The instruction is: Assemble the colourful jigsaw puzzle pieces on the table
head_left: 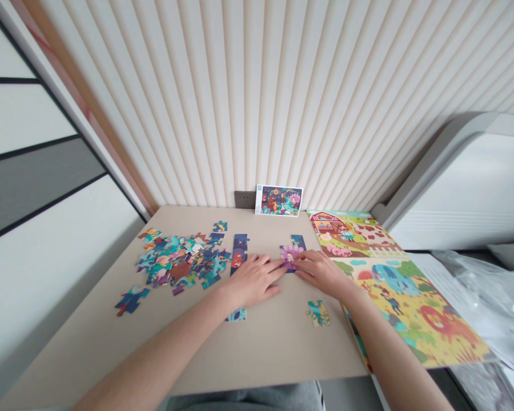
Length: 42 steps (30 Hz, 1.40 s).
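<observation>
My left hand (252, 279) lies flat on the beige table (257, 354), its fingertips against the left side of a purple jigsaw piece (288, 257). My right hand (319, 271) comes in from the other side, with its fingertips on that same piece. A dark blue piece (298, 242) joins the purple one at the far side. Just left of my left hand stands a narrow assembled strip of dark blue jigsaw pieces (239, 254). Its near end is hidden behind that hand. A loose teal and yellow piece (318, 313) lies below my right wrist.
A heap of jigsaw pieces (180, 260) covers the table's left side, with a joined cluster (131, 299) near it. A small piece (235, 314) sits under my left wrist. A picture card (278, 200) leans on the ribbed wall. A farm-animal puzzle sheet (394, 291) overhangs the right edge.
</observation>
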{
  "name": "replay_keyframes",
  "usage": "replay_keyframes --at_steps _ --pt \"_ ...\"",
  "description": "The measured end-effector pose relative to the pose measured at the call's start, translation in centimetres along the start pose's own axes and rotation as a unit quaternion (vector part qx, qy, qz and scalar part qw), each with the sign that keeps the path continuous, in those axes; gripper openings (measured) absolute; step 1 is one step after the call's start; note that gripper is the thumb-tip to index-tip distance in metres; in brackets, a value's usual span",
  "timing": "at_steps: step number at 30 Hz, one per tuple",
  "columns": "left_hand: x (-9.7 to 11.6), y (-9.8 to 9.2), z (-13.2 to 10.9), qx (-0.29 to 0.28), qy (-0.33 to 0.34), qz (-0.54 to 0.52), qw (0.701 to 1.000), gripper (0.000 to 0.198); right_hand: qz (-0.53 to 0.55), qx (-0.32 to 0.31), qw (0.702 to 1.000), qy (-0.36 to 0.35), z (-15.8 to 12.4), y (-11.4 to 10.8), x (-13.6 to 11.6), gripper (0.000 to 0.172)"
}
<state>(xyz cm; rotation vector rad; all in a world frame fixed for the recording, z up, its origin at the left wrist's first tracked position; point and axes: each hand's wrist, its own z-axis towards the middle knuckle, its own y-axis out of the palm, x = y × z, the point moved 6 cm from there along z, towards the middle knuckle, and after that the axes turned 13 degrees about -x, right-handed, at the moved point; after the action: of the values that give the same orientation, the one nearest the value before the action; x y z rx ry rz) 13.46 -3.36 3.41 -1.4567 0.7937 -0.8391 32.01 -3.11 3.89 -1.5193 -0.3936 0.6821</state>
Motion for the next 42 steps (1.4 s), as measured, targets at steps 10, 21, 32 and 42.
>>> replay_keyframes --at_steps 10,21,32,42 --pt "-0.4 0.3 0.2 0.003 -0.007 -0.013 1.0 0.055 0.02 0.005 1.0 0.014 0.0 -0.3 -0.2 0.025" --pt "-0.3 0.3 0.1 0.008 -0.008 -0.009 1.0 0.053 0.069 0.04 0.995 0.066 -1.1 -0.8 3.3 0.026" --pt "0.7 -0.4 0.0 0.015 0.025 0.014 0.999 0.039 0.12 -0.003 0.992 0.044 -0.4 -0.3 1.8 0.014" --pt "0.2 -1.7 -1.2 0.043 0.02 0.031 0.998 0.026 0.147 -0.023 0.988 0.038 -1.2 -1.0 1.3 0.028"
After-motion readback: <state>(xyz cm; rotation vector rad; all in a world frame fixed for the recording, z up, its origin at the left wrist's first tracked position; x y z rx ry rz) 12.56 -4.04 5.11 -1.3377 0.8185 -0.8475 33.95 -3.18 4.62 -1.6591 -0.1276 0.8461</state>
